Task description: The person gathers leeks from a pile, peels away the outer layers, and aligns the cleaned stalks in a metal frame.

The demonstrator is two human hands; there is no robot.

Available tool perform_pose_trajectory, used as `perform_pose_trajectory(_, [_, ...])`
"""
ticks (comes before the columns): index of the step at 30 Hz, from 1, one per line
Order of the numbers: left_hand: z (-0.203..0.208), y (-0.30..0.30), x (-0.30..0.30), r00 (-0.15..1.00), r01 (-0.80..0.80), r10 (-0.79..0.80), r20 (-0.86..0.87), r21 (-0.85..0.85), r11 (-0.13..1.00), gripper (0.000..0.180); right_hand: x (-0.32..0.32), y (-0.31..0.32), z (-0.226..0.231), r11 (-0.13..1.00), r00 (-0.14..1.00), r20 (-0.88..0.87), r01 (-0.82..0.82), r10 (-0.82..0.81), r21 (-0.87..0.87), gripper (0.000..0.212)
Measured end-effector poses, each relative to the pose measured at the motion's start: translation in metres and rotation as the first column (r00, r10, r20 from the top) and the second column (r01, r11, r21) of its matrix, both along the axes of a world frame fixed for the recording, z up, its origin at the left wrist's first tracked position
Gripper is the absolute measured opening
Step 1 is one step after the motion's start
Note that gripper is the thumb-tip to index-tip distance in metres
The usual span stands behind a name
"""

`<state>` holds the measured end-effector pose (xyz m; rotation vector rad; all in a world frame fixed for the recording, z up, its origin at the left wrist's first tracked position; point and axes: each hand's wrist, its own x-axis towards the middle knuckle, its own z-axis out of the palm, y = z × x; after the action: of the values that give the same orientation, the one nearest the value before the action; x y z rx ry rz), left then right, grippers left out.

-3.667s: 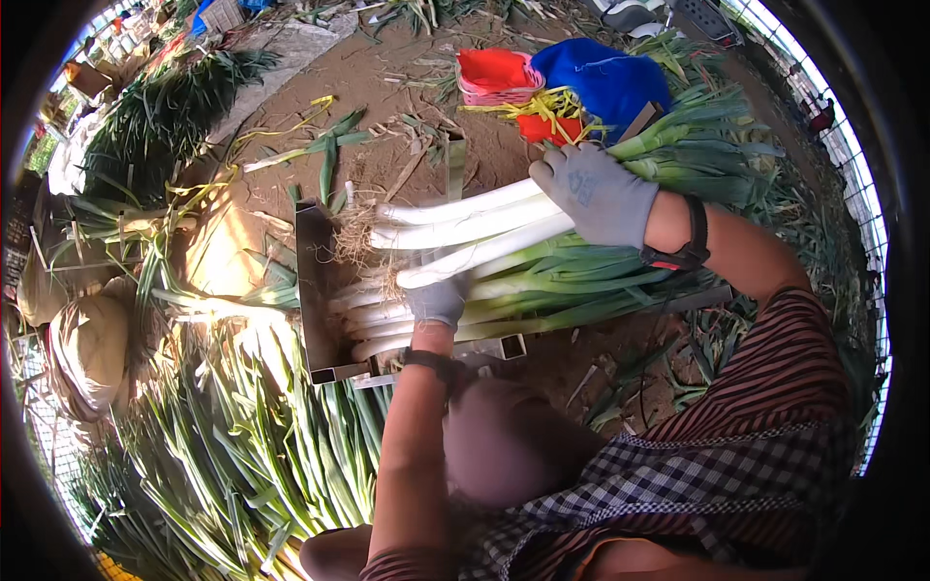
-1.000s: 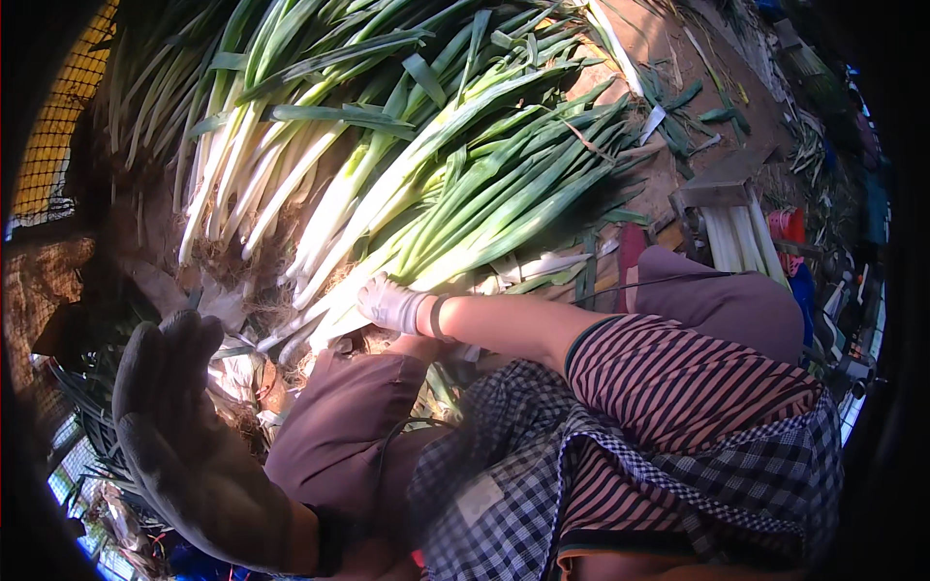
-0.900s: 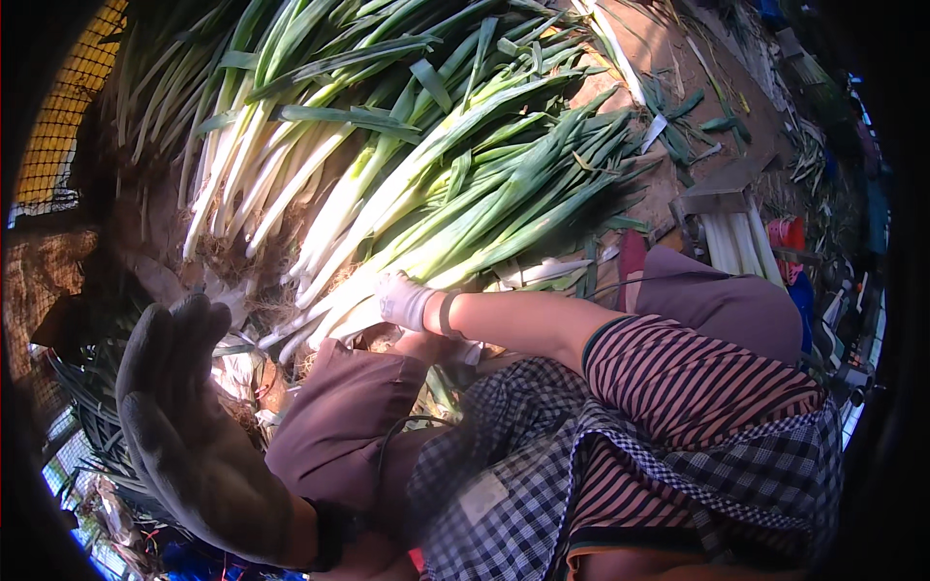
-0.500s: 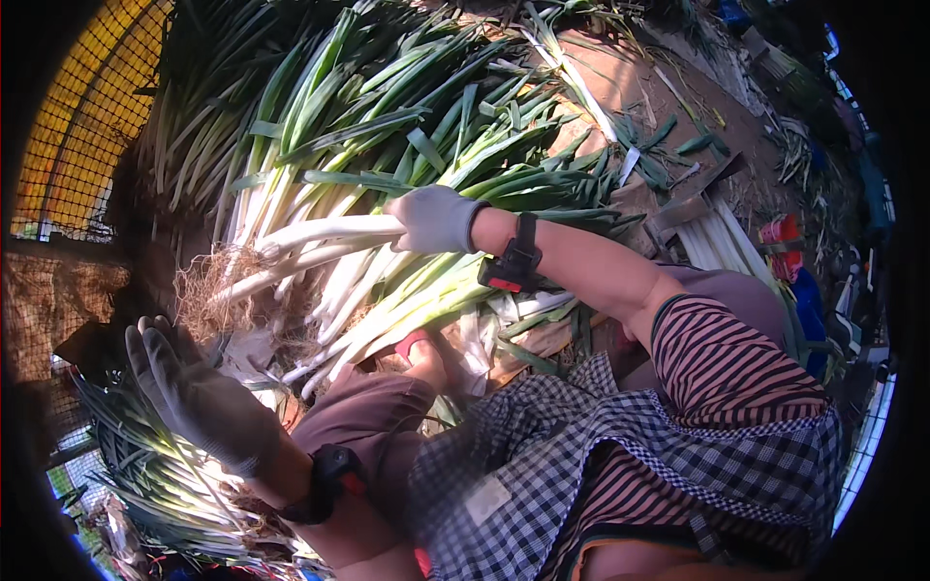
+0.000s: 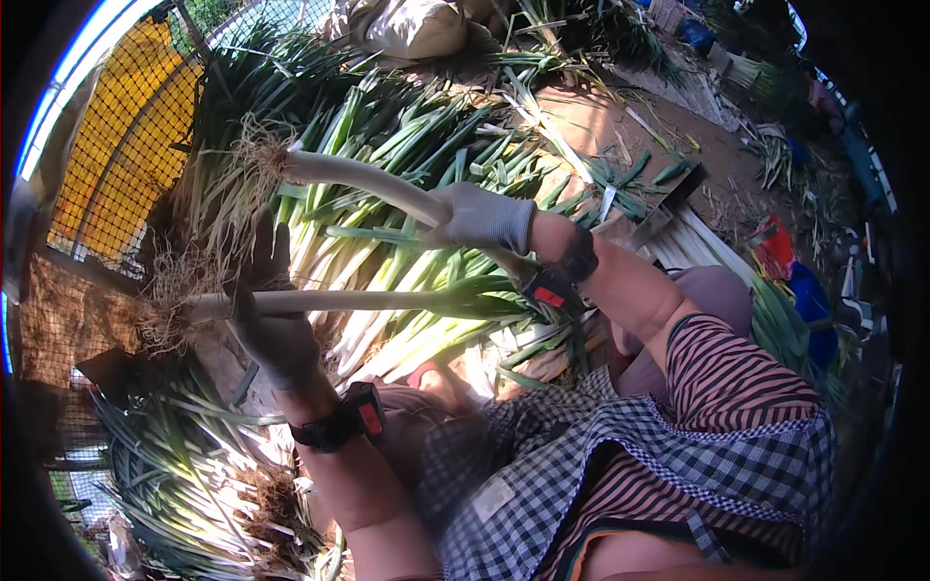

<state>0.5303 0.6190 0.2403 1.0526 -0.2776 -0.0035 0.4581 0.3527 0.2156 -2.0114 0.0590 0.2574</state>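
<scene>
My gloved right hand (image 5: pixel 477 217) is closed around the stalk of a thick leek (image 5: pixel 373 184), whose shaggy roots point to the upper left. Lower down, my gloved left hand (image 5: pixel 276 334) grips a second leek (image 5: pixel 358 301) near its root end. That stalk lies almost level, its green leaves running right beneath my right wrist. The left fingers stick up beyond the stalk, partly lost in shadow. Beneath both hands spreads a big heap of leeks (image 5: pixel 407 131), with white shafts and green tops.
More rooted leeks (image 5: pixel 213 465) lie at the lower left. Pale stalks (image 5: pixel 702 237) rest on the right beside a metal plate (image 5: pixel 668 205) and a red object (image 5: pixel 772 249). Black netting over yellow sheeting (image 5: pixel 121 145) borders the left. A pale sack (image 5: pixel 417 27) sits at the far side.
The right hand has raised its leek and swung the roots up and away. My left hand, open and free before, has moved up and right and now grips a leek.
</scene>
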Motion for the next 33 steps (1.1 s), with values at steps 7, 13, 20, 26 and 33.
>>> perform_pose_trajectory(7, [0.024, -0.033, -0.028, 0.907, 0.353, -0.356, 0.225, 0.058, 0.934, 0.072, 0.009, 0.016, 0.027, 0.892, 0.902, 0.026, -0.431, 0.432, 0.133, 0.037])
perform_pose_trajectory(13, [0.021, -0.059, -0.029, 0.950, 0.304, -0.310, 0.043, 0.105, 0.947, 0.041, -0.002, 0.043, -0.023, 0.914, 0.957, 0.016, -0.282, 0.290, 0.290, 0.065])
perform_pose_trajectory(20, [0.022, -0.038, -0.012, 0.978, -0.198, 0.147, 0.146, 0.444, 0.874, 0.040, -0.068, 0.113, -0.093, 0.929, 0.921, 0.200, 0.358, -0.334, -0.094, 0.086])
perform_pose_trajectory(26, [0.054, -0.094, -0.025, 0.987, 0.049, -0.042, 0.154, -0.039, 0.998, 0.068, -0.054, 0.056, -0.067, 0.810, 0.716, 0.539, 0.577, -0.444, -0.100, 0.041])
perform_pose_trajectory(33, [0.046, -0.136, -0.018, 0.996, 0.064, -0.075, -0.056, -0.184, 0.981, 0.054, -0.064, -0.054, 0.137, 0.574, 0.371, 0.868, 0.809, -0.329, -0.129, 0.034])
